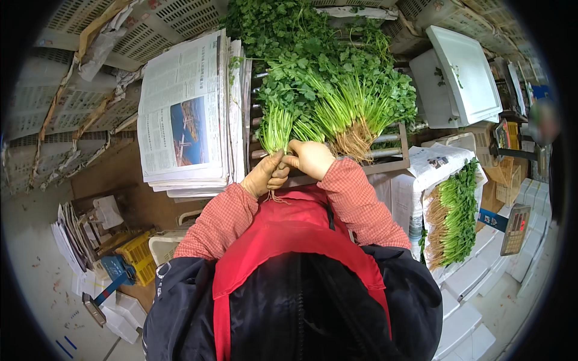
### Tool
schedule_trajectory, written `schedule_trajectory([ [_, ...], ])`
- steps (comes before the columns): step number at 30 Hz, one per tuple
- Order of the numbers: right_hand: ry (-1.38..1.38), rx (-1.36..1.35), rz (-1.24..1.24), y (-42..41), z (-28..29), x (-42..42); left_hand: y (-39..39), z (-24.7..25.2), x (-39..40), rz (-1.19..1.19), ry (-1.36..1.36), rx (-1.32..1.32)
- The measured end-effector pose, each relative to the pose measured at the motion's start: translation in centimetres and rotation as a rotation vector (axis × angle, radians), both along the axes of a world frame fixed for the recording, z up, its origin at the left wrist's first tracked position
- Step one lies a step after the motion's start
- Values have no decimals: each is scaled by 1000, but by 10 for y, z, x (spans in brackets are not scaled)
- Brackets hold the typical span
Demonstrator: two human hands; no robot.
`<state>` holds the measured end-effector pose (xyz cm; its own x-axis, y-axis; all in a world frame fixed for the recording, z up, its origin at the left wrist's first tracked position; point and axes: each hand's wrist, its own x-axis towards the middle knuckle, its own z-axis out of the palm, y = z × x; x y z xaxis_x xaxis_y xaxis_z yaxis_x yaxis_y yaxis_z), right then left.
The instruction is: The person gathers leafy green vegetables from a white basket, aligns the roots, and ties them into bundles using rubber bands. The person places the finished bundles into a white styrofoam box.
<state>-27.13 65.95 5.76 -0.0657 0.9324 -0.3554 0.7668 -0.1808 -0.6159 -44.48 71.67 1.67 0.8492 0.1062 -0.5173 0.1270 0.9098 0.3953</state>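
My gloved left hand [266, 175] is closed round the root end of a small bunch of leafy green herbs [276, 128], with thin roots hanging below the fist. Against the same bunch's base, from the right, rests my gloved right hand [311, 158], its fingers bent; whether they grip stems cannot be told. A larger pile of the herbs [345, 108], brown roots towards me, lies on a metal roller rack [404, 146] just beyond my hands. More leafy greens [280, 27] spread over the rack's far end.
Left of the rack stands a thick stack of newspapers [180, 113]. Lidded white foam boxes [469, 76] are at the back right. Herbs in rows [451, 216] lie on newspaper at the right, beside a digital scale display [515, 229]. Plastic crates [180, 22] line the back and left.
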Motion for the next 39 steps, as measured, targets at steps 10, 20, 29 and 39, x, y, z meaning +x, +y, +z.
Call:
schedule_trajectory([
  [10, 483, 525, -682, -12, -25, 61, -2, 6, 5, 22, -52, 28],
  [20, 811, -55, -599, 0, -42, 15, -21, 5, 26, 130, 328, 750],
  [29, 753, 91, -620, -1, -42, 9, -11, 6, 21, -34, 299, 160],
  [39, -222, 96, -425, -68, -54, 30, -18, -22, 26, -34, 344, 296],
])
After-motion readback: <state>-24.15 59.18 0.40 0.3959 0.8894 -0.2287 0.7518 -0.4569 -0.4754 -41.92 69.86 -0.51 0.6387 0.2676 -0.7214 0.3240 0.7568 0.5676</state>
